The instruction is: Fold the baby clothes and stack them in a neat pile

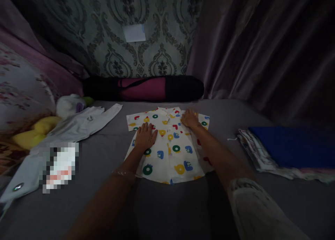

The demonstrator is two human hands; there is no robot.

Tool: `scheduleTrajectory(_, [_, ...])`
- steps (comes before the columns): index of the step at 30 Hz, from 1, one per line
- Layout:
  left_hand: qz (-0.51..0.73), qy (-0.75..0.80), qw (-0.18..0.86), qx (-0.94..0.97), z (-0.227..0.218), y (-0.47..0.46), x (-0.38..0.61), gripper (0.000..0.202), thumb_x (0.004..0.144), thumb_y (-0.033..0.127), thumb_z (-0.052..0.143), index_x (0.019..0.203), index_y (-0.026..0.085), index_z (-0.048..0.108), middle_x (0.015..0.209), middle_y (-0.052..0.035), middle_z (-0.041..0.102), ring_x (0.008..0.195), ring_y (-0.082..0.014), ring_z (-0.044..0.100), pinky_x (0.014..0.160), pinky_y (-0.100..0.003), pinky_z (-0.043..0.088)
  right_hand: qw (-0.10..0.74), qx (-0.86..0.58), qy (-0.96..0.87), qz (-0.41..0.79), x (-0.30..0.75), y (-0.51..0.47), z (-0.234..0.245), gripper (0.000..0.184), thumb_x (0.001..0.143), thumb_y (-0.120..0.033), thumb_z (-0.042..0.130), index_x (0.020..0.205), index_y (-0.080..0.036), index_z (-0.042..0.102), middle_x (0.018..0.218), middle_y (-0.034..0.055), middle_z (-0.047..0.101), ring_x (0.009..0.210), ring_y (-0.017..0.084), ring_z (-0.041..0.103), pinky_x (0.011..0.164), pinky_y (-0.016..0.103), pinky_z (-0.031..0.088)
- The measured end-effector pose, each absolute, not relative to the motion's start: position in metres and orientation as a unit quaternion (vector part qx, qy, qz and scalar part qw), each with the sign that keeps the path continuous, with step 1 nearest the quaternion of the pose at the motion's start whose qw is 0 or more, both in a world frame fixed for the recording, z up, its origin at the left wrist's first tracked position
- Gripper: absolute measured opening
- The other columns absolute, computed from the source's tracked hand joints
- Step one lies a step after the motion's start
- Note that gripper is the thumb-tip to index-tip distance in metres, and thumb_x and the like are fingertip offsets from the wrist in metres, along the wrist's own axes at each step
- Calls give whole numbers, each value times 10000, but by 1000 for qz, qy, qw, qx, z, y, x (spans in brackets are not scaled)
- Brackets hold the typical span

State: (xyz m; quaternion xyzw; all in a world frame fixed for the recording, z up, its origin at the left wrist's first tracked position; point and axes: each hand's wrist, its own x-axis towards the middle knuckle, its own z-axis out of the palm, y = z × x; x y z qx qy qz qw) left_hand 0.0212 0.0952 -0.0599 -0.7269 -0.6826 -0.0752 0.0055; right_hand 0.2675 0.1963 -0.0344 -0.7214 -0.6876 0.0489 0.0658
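A small white short-sleeved shirt (167,156) with a collar and colourful letter prints lies spread on the grey bed sheet (104,152), its collar away from me. Flat on its left side, below the left sleeve, rests my left hand (146,137) with the fingers stretched out. My right hand (190,118) touches the shirt near the collar and right sleeve; its fingers are slightly blurred but look extended. Neither hand grips anything. My right forearm hides part of the shirt's right edge.
To the right lies a stack of folded clothes (251,152) under a dark blue folded cloth (293,145). A white garment (81,123) stretches along the left beside a yellow plush (39,131). A black and pink long bag (143,88) lies against the patterned wall (162,41).
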Motion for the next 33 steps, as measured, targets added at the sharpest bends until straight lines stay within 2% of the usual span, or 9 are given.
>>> scheduleTrajectory(4, [-75,-681,-4,-728,-58,95,21,678,979,505,221,1488,73,338,1562,-175,286,1458,-303,227,1181,-458,179,82,-689,-716,72,224,201,-35,622,989,-371,181,1513,-41,235,1592,176,196,1469,265,131,1172,467,67])
scheduleTrajectory(9, [-74,-683,2,-727,-56,93,22,662,981,497,235,1487,84,343,1562,-167,291,1455,-293,241,1179,-450,192,88,-717,-687,81,183,211,-41,695,989,-431,152,1517,21,177,1604,184,128,1479,284,52,1177,473,27])
scheduleTrajectory(16, [-69,-680,4,-730,-56,93,22,667,983,496,219,1485,75,345,1560,-169,294,1454,-300,240,1177,-457,192,91,-731,-671,86,176,215,-52,716,977,-465,133,1520,-2,193,1609,169,120,1481,280,39,1177,486,19])
scheduleTrajectory(19, [-66,-681,10,-729,-56,92,22,661,980,493,222,1483,85,353,1556,-164,307,1452,-296,248,1177,-447,194,88,-720,-678,125,180,215,-44,730,978,-496,127,1526,-16,182,1611,170,108,1484,277,19,1179,484,-4])
scheduleTrajectory(23, [-74,-677,18,-732,-57,92,21,661,975,494,235,1478,85,363,1549,-170,317,1448,-302,256,1171,-455,204,126,-694,-685,184,201,214,-30,723,978,-515,68,1540,-69,153,1614,150,117,1486,243,59,1187,445,65])
scheduleTrajectory(26, [-77,-676,10,-733,-58,93,21,666,975,500,229,1482,86,355,1551,-170,314,1449,-301,252,1170,-458,202,147,-693,-694,132,231,206,-27,672,984,-464,96,1538,-91,172,1612,139,137,1483,235,91,1187,445,75])
scheduleTrajectory(29, [-76,-678,7,-731,-57,93,21,670,977,494,228,1482,71,349,1551,-179,312,1451,-307,245,1173,-458,190,103,-710,-691,84,262,192,-33,689,983,-473,115,1530,-60,189,1606,160,147,1480,267,90,1180,488,42])
scheduleTrajectory(33, [-75,-680,4,-729,-57,93,21,667,976,487,251,1480,62,350,1555,-187,298,1449,-313,246,1174,-456,184,50,-715,-692,89,282,179,-44,698,980,-486,124,1532,-64,192,1610,142,142,1482,265,64,1177,504,39])
